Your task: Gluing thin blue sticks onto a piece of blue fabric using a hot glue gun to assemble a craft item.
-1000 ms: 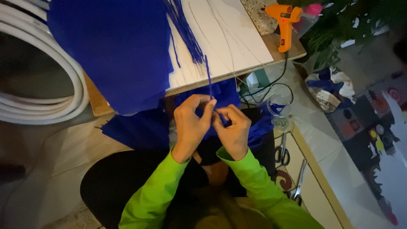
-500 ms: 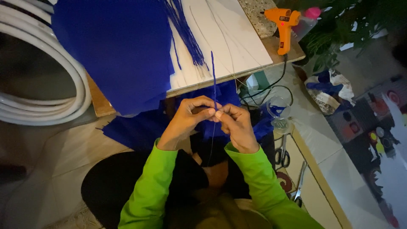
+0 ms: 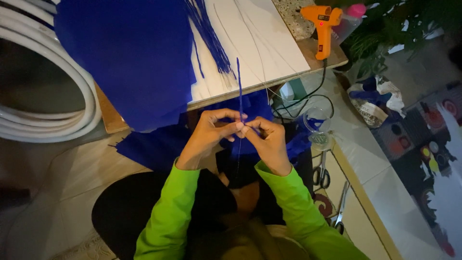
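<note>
Both of my hands meet in front of a low white board (image 3: pixel 269 43). My left hand (image 3: pixel 209 137) and my right hand (image 3: pixel 267 142) pinch a thin blue-wrapped wire (image 3: pixel 239 82) between fingertips. The wire stands upright, its blue top reaching over the board edge and its bare lower end hanging down between my wrists. A bundle of similar blue strips (image 3: pixel 209 33) lies on the board. A large sheet of blue paper (image 3: pixel 130 58) drapes over the board's left side.
An orange glue gun (image 3: pixel 322 24) stands at the board's far right corner, its black cord (image 3: pixel 313 96) looping down. Scissors (image 3: pixel 321 175) and another metal tool (image 3: pixel 342 207) lie on the floor at right. Coiled white tubing (image 3: pixel 53 96) sits at left. A plant (image 3: pixel 394 29) stands at upper right.
My hands have shifted slightly and kept working the strip around the wire; the blue wire now stands straighter and a little higher over the board edge.
</note>
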